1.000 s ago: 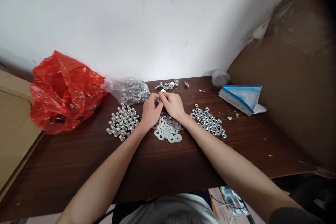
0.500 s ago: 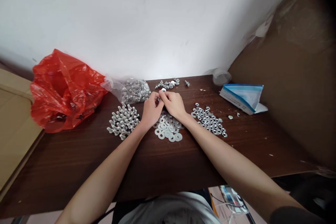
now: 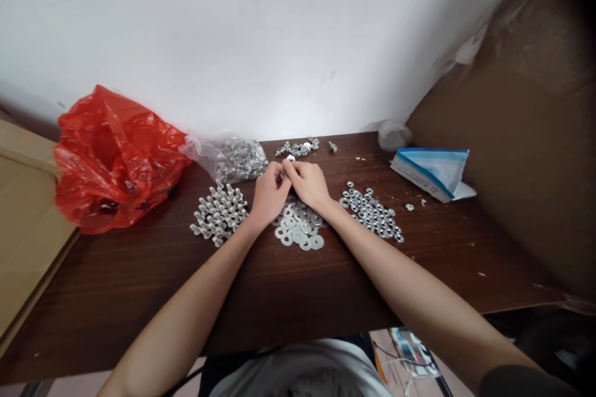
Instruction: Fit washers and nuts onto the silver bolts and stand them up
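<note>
My left hand (image 3: 270,191) and my right hand (image 3: 307,183) meet over the middle of the table, fingers closed and fingertips touching. A small shiny metal piece (image 3: 290,158) shows at the tips; most of what they pinch is hidden, so its kind is unclear. Beneath and in front of the hands lies a pile of flat washers (image 3: 300,231). Grey bolts (image 3: 218,214) stand grouped beside my left wrist. Nuts (image 3: 372,214) are spread to the right of my right wrist. Beyond the fingers sits a small cluster of bolts with washers and nuts on them (image 3: 298,149).
A clear bag of metal hardware (image 3: 239,160) lies at the back left, against a red plastic bag (image 3: 116,161). On the right are a blue-and-white zip pouch (image 3: 431,172) and a clear cup (image 3: 393,135). Cardboard (image 3: 521,136) borders the right side; a wall closes the back.
Both hands stay together in the same place, with barely any visible finger movement. The whole view has shifted very slightly.
</note>
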`<state>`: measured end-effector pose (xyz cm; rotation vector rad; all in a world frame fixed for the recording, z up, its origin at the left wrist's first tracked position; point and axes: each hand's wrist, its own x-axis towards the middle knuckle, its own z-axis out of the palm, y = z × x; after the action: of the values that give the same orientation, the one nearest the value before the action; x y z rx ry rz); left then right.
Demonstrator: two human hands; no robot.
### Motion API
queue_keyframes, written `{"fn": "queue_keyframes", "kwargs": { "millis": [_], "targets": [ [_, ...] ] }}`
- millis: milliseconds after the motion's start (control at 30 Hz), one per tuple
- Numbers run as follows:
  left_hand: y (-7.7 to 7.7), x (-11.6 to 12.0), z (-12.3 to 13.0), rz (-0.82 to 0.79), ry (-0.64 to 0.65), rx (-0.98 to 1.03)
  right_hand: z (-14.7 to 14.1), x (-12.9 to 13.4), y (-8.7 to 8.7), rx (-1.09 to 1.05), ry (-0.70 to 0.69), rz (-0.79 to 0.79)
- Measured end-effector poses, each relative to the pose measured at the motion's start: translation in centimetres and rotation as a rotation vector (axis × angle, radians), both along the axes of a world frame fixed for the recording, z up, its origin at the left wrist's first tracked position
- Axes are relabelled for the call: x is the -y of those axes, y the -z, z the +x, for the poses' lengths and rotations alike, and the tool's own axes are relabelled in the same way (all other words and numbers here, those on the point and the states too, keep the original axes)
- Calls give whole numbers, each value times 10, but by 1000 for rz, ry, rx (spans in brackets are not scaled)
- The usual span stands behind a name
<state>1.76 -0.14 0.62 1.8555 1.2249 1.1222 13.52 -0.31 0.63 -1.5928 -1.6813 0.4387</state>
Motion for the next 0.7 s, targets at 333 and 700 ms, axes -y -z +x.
{"fn": "queue_keyframes", "kwargs": {
  "millis": [333,700],
  "targets": [
    [1,1,0,-12,-1,18,1,-2,1,16,-5,-3],
    [0,1,1,-4,1,11,0,0,0,12,-1,2]
  ]
}}
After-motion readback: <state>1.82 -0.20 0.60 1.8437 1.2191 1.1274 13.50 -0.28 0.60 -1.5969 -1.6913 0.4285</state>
